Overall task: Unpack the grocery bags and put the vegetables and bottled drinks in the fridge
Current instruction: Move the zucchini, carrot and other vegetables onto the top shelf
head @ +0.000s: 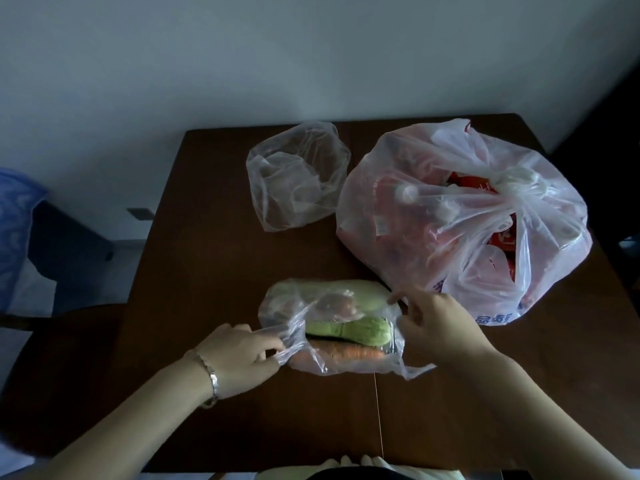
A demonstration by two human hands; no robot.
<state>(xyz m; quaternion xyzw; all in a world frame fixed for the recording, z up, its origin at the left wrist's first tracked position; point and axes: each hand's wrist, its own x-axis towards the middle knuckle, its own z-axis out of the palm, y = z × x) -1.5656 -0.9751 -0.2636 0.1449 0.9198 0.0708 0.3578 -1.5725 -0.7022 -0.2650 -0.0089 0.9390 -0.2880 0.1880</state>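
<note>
A clear plastic bag of vegetables (294, 306) lies on the dark wooden table (214, 271) in front of me. Inside it I see a pale green squash (349, 330), a carrot (346, 353) and a larger pale gourd (360, 293). My left hand (239, 358) pinches the bag's left edge. My right hand (440, 327) pinches its right edge, and the mouth is pulled apart between them. A large knotted grocery bag (460, 216) with red packages and bottle tops stands at the right.
An empty clear plastic bag (298, 174) sits at the back middle of the table. A dark chair (59, 358) stands at the left, with a blue bag (14, 220) beyond it. The wall is close behind the table.
</note>
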